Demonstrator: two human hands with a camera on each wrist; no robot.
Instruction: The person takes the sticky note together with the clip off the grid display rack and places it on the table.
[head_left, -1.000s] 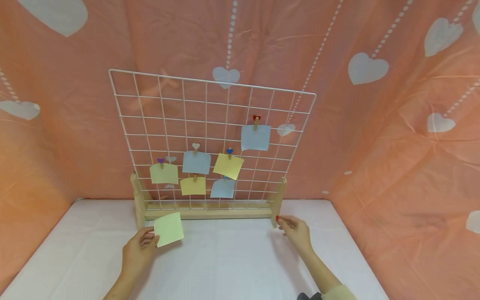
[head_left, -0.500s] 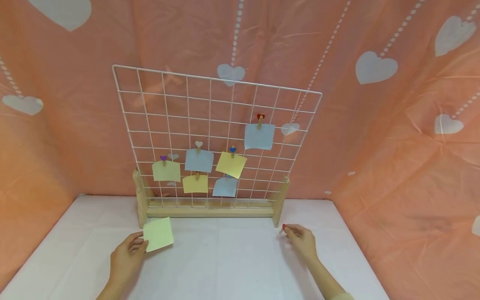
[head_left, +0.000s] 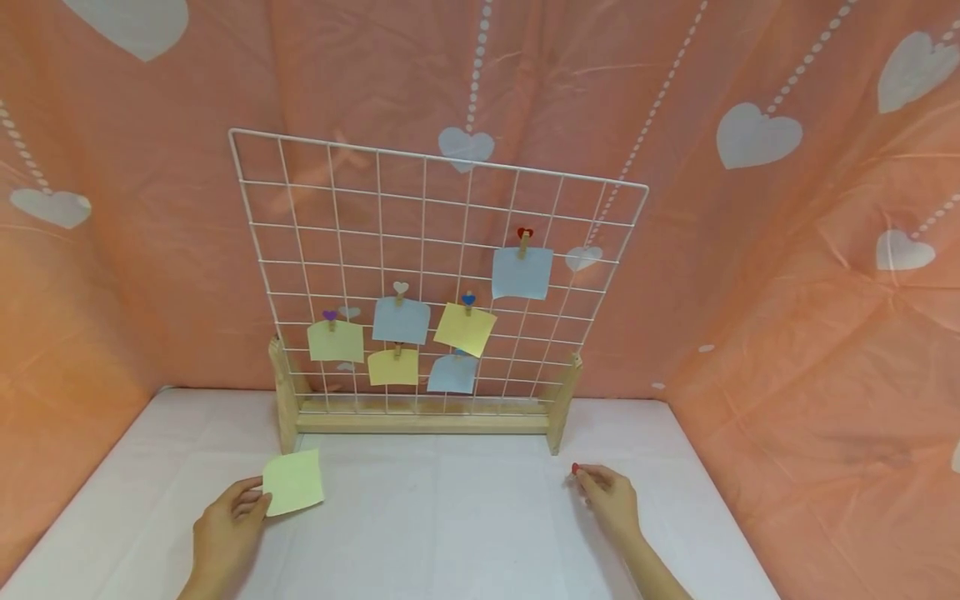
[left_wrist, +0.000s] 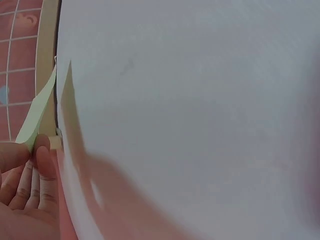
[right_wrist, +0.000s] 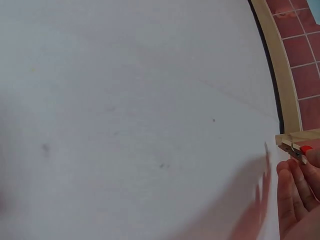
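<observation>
My left hand point(head_left: 228, 533) pinches a pale green sticky note point(head_left: 294, 483) by its left edge, in front of the grid stand's left foot. In the left wrist view the note point(left_wrist: 37, 112) shows nearly edge-on between thumb and fingers. On the right, my right hand point(head_left: 611, 504) pinches a small wooden clothespin point(right_wrist: 294, 151) with a red heart point(head_left: 575, 469) on it, just in front of the stand's right foot. Behind both hands a white wire grid point(head_left: 446, 200) leans back in a wooden stand point(head_left: 423, 424).
Clothespins with hearts hold several notes on the grid, among them a blue note point(head_left: 522, 273), a yellow note point(head_left: 465, 328) and a green note point(head_left: 335, 341). A white tabletop point(head_left: 435, 517) lies under the hands. Orange cloth point(head_left: 750, 275) with white hearts surrounds the table.
Both hands have drawn back toward the body, the left one also leftward with the green note, the right one slightly rightward with the clothespin. The head view has shifted slightly.
</observation>
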